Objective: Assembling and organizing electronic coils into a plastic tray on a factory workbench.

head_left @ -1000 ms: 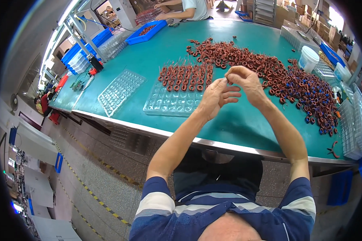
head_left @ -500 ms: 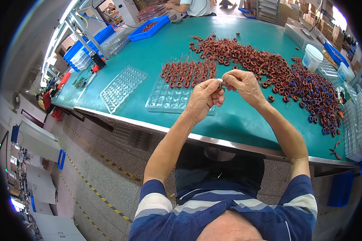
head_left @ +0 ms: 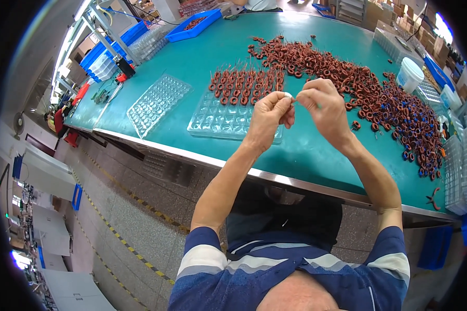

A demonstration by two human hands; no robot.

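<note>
My left hand (head_left: 270, 116) is closed in a pinch in front of the tray. A small reddish piece, apparently a wire-wound ring coil, is mostly hidden by its fingers. White material (head_left: 288, 95) shows at its fingertips. Close on the right, my right hand (head_left: 328, 111) is also closed, its fingertips drawn together near the left ones; whatever they grip is too small to make out. Behind my left hand lies a clear plastic tray (head_left: 213, 122) with round pockets. Its far rows hold copper-red ring coils (head_left: 238, 85) with wire ends standing up; nearer pockets are bare.
A long heap of loose ring coils (head_left: 342, 78) runs across the green table (head_left: 155, 155), blue-marked ones at right. Left lies another clear tray (head_left: 158, 103). Pliers (head_left: 434, 199), a white bucket (head_left: 410, 75) and stacked trays (head_left: 454, 173) are at right; a blue bin (head_left: 192, 31) stands far back.
My right hand has moved slightly right and up, opening a small gap from the left hand. My left hand stays pinched, a little farther right. The view has shifted slightly.
</note>
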